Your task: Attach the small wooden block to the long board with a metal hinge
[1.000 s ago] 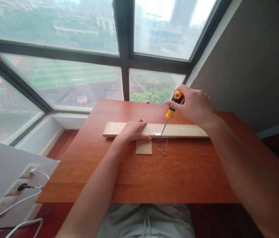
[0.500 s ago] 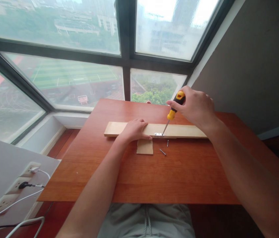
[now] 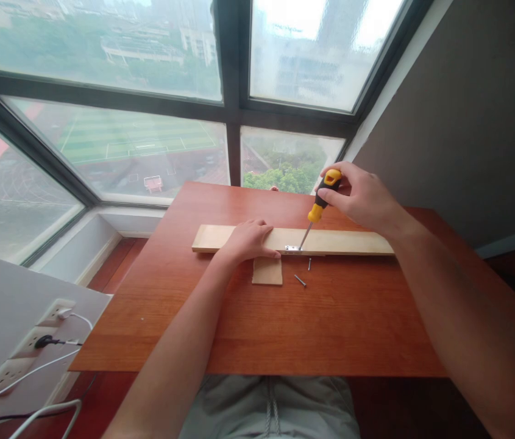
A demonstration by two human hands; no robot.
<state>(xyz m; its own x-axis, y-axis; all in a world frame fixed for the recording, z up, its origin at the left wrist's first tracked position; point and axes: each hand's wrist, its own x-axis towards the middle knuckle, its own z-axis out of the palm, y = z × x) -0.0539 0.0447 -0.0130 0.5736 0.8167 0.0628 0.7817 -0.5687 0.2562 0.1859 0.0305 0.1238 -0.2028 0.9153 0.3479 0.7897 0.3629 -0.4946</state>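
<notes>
A long pale wooden board lies across the table. My left hand clasps it left of the middle, fingers over the top and thumb at the near edge. Just right of that thumb, a small silver metal bracket sits on the board's near edge. My right hand is closed round the yellow and black handle of a screwdriver. The screwdriver is tilted, its tip touching the bracket's right end; the screw head there is too small to make out. Two loose screws lie on the tabletop in front of the board.
A square piece of brown cardboard lies under the board's near edge, below my left hand. All this rests on a reddish-brown wooden table. Windows stand behind it, and wall sockets with plugged-in cables are at the lower left.
My right hand has turned and shifted its fingers on the screwdriver handle, with the wrist moved slightly right. The screwdriver tip stays at the bracket. My left hand and the board have not moved.
</notes>
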